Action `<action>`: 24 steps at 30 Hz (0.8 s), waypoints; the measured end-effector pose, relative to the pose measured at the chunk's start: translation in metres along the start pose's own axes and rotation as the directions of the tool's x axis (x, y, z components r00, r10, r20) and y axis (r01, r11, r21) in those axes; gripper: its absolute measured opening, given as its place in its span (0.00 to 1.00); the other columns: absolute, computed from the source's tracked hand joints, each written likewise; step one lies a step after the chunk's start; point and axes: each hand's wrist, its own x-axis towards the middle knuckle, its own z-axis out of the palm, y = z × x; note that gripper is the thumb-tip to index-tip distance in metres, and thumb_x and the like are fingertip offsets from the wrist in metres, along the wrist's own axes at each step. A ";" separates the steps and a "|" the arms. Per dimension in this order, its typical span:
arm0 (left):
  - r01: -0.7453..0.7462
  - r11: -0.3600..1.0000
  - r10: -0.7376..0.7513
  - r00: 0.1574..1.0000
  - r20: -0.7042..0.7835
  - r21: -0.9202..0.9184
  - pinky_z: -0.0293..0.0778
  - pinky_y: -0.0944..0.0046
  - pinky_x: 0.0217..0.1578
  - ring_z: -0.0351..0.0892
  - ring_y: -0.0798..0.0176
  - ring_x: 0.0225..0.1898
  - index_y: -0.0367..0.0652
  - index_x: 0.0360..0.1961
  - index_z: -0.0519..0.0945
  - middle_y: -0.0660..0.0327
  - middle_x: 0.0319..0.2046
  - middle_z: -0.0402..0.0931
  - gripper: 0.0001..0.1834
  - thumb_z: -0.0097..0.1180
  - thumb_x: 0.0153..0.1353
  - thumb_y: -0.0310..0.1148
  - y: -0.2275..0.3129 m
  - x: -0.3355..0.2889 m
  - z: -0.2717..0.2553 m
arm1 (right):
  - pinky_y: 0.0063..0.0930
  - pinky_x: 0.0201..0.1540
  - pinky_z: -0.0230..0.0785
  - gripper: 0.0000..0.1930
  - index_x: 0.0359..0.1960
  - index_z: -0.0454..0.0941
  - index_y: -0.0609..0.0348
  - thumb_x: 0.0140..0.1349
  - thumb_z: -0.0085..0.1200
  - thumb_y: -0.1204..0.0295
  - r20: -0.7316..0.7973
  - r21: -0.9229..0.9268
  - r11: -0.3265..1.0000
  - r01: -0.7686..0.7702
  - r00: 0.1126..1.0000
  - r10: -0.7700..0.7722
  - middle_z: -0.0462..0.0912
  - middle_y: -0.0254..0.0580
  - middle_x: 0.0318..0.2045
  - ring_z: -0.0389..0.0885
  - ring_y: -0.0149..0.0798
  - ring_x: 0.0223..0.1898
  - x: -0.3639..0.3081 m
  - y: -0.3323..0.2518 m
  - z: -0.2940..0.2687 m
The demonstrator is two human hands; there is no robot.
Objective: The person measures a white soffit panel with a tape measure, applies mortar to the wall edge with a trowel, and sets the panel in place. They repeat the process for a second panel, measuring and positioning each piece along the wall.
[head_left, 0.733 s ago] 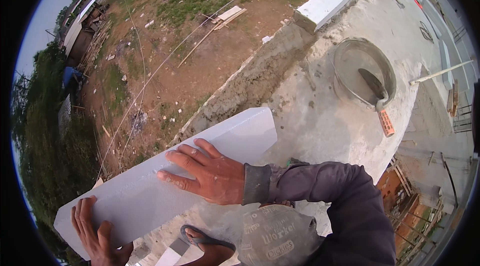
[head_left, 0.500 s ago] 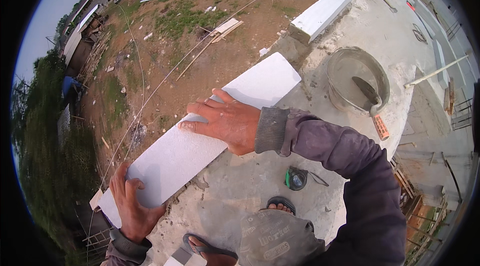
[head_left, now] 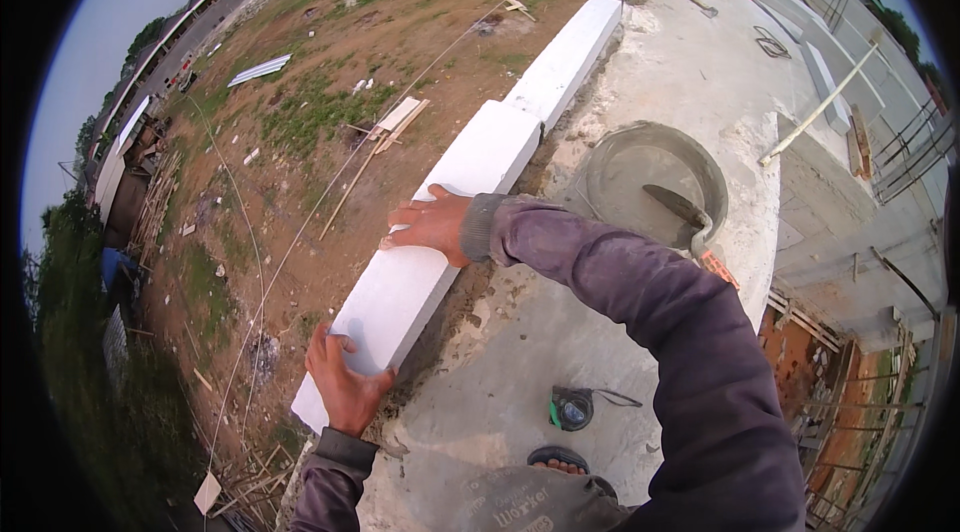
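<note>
A long white block (head_left: 440, 222) lies along the outer edge of a concrete slab (head_left: 520, 352), its far end close to another white block (head_left: 570, 57) in the same row. My left hand (head_left: 343, 384) grips the near end of the block. My right hand (head_left: 432, 224) lies flat on its top near the middle. Mortar shows under the block's inner side.
A grey pan of mortar (head_left: 652, 182) with a trowel (head_left: 680, 207) stands to the right. A small tape measure (head_left: 572, 410) lies on the slab by my sandalled foot (head_left: 560, 460). Beyond the block the edge drops to bare ground far below. A string line (head_left: 330, 202) runs alongside.
The block has swung down from a tilted hold and now lies in line with the row at the slab edge. Both hands moved with it.
</note>
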 end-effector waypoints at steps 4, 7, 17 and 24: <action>-0.001 0.998 0.000 1.000 -0.016 -0.063 0.56 0.44 0.62 0.63 0.37 0.60 0.45 0.39 0.64 0.43 0.57 0.65 0.35 0.74 0.30 0.31 -0.008 0.011 0.011 | 0.72 0.72 0.45 0.51 0.71 0.62 0.34 0.39 0.66 0.81 0.006 -0.029 0.999 -0.020 1.000 0.021 0.59 0.41 0.71 0.50 0.49 0.76 0.009 0.012 0.002; -0.001 0.998 -0.001 1.000 -0.021 -0.064 0.56 0.45 0.62 0.63 0.37 0.60 0.45 0.39 0.64 0.44 0.57 0.65 0.35 0.74 0.30 0.31 -0.012 0.015 0.021 | 0.72 0.71 0.46 0.50 0.70 0.63 0.34 0.40 0.65 0.82 0.007 -0.017 0.999 -0.038 0.999 0.038 0.60 0.40 0.71 0.51 0.48 0.76 0.012 0.019 0.006; -0.003 0.998 0.004 1.000 0.020 -0.068 0.57 0.45 0.62 0.64 0.40 0.61 0.46 0.45 0.69 0.45 0.57 0.66 0.37 0.74 0.30 0.34 -0.022 0.016 0.043 | 0.72 0.70 0.49 0.50 0.70 0.63 0.32 0.40 0.65 0.82 0.073 0.008 0.998 -0.056 0.996 0.055 0.60 0.41 0.71 0.51 0.48 0.76 0.015 0.030 0.025; -0.016 1.000 0.016 0.999 0.051 -0.003 0.56 0.45 0.64 0.64 0.39 0.62 0.51 0.57 0.79 0.42 0.60 0.66 0.42 0.74 0.31 0.36 -0.020 0.018 0.043 | 0.72 0.71 0.47 0.50 0.70 0.63 0.32 0.42 0.64 0.83 0.076 0.034 0.996 -0.081 0.994 0.078 0.57 0.42 0.73 0.49 0.48 0.77 0.014 0.035 0.031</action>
